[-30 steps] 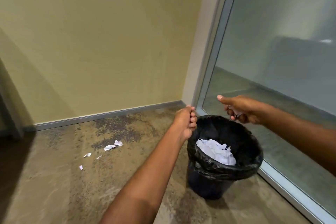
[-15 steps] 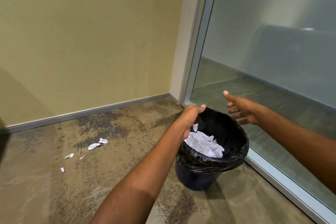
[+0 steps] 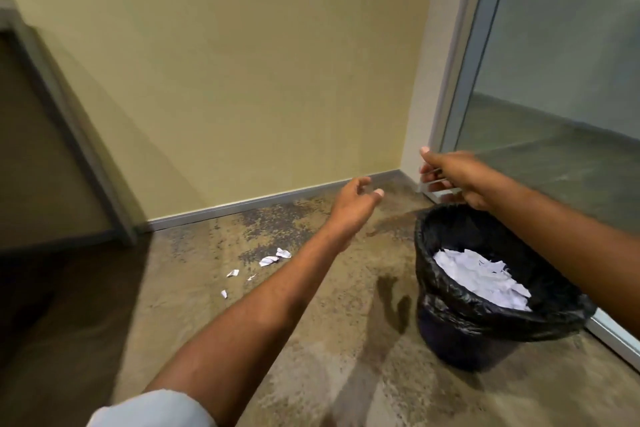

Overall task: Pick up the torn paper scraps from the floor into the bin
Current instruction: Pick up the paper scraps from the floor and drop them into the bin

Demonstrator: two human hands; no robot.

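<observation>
White torn paper scraps (image 3: 273, 259) on mottled concrete floor (image 3: 329, 340), left of black-lined round bin (image 3: 450, 333). Left hand (image 3: 356, 206) loosely curled, empty; right hand (image 3: 455, 178) spread above bin, empty.

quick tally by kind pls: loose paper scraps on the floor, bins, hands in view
paper scraps on the floor: 5
bin: 1
hands: 2 (left hand, right hand)
total: 8
The paper heap inside the bin is left out, since its pieces cannot be told apart.
</observation>
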